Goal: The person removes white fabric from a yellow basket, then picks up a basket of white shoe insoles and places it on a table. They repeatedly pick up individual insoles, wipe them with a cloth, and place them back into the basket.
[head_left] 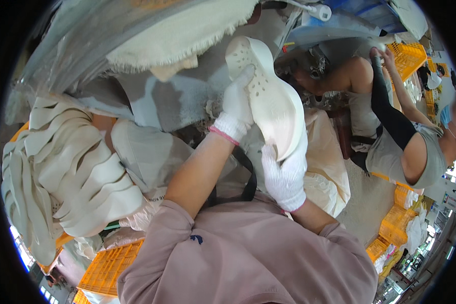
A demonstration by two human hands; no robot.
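Note:
In front of my chest I hold a white insole (274, 93), its wide end with small holes up and away from me. My left hand (238, 99), in a white knit glove with a pink cuff, grips its left edge near the holes. Lower down, my right hand (287, 175), gloved the same way, grips the narrow heel end, thumb on the top face. The fingers behind the insole are hidden. At my left, a large heap of similar white insoles (81, 167) is piled in overlapping layers.
Ahead stands a dusty grey machine housing (162, 99) with a frayed white cloth (182, 38) above it. A co-worker's bent arm (397, 119) is close on the right. Orange crates (109, 266) stand at lower left, others (394, 223) at right. A pale sack (327, 162) lies beside my right hand.

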